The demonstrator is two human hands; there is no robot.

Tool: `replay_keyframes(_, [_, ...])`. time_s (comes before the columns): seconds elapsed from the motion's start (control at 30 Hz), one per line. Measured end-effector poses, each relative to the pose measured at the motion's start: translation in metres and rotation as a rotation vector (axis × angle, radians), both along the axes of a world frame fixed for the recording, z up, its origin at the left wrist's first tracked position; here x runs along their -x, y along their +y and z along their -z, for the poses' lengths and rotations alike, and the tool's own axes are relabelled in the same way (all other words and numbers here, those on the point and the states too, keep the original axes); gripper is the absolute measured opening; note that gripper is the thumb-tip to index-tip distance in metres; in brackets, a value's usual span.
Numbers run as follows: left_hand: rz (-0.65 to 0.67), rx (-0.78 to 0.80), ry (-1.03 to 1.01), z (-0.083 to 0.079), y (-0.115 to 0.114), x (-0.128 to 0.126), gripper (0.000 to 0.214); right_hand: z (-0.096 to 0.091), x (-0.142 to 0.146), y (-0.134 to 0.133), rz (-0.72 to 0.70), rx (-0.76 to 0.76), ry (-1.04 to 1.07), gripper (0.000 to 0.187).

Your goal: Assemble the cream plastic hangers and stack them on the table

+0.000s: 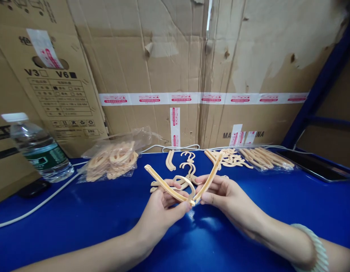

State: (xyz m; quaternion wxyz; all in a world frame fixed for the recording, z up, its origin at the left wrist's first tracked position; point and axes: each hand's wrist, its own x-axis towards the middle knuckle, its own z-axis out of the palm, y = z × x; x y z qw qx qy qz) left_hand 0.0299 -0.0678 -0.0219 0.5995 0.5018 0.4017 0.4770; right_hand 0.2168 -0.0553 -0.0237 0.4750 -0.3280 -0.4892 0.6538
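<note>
My left hand point(160, 213) is closed on a beige plastic hanger arm point(156, 176), which slants up to the left. A curved hanger hook point(193, 186) rises at that arm's lower end, beside my thumb. My right hand point(230, 198) pinches a second hanger arm point(215, 169), slanting up to the right. The two arms form a V; their low ends meet or nearly meet, and I cannot tell whether they are joined. Just behind my fingers lie put-together hangers point(190, 169), partly hidden by my hands.
Loose hanger arms point(170, 160) and a heap of hooks point(234, 158) lie farther back. Bagged hanger parts stand at left point(112, 160) and right point(267, 156). A water bottle point(43, 151), a black mouse-like object point(34, 188), a white cable point(36, 207) and a phone point(313, 166) flank them. Cardboard point(152, 71) walls the back.
</note>
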Motion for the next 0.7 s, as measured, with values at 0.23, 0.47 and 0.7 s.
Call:
replay_keyframes(0.23, [0.032, -0.013, 0.019, -0.0017, -0.0016, -0.0008, 0.040, -0.0014, -0.0014, 0.0028, -0.045, -0.059, -0.055, 0.047])
replay_keyframes(0.47, [0.027, 0.003, 0.018, -0.0038, -0.0020, -0.0014, 0.037, -0.0028, -0.0007, 0.0008, -0.074, -0.107, -0.112, 0.050])
replay_keyframes(0.7, [0.016, -0.004, 0.010, -0.0011, -0.0012, 0.0001, 0.038, -0.0084, 0.0021, -0.0030, -0.016, -0.223, -0.175, 0.027])
